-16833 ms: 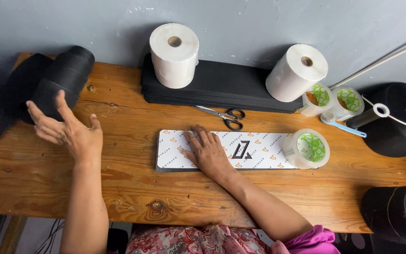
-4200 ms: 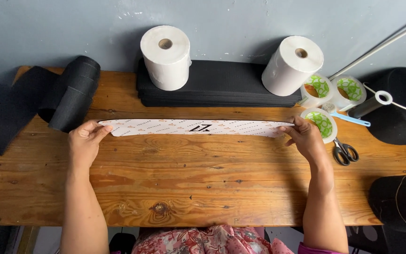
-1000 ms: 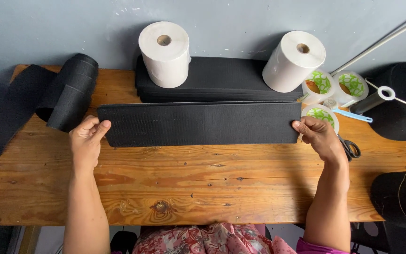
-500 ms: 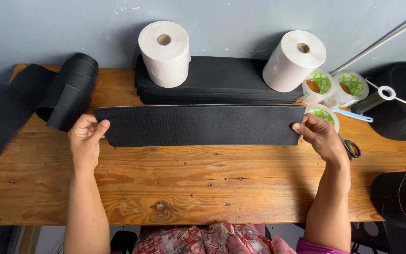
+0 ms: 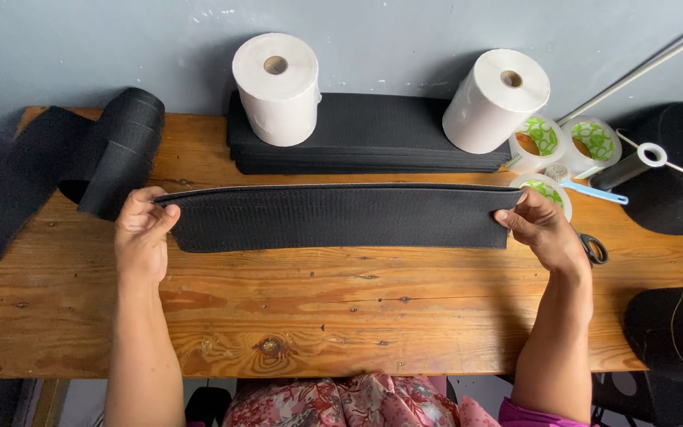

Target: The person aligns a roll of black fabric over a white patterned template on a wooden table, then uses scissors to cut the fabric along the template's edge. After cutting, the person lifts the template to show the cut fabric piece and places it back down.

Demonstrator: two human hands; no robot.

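- My left hand (image 5: 142, 236) pinches one end of a long black strip (image 5: 333, 217), my right hand (image 5: 543, 229) the other.
- The strip is stretched flat between them, just above the wooden table (image 5: 341, 308).
- Its surface is matte black with a fine ribbed texture; a thin pale edge runs along the top.
- It hangs before a stack of black strips (image 5: 373, 142) bearing two white paper rolls (image 5: 277, 87).

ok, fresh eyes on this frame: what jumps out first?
A long black strip stretched across the middle of the wooden table, the left hand gripping one end and the right hand the other. Behind it, two white paper rolls stand on a stack of black strips against the wall.
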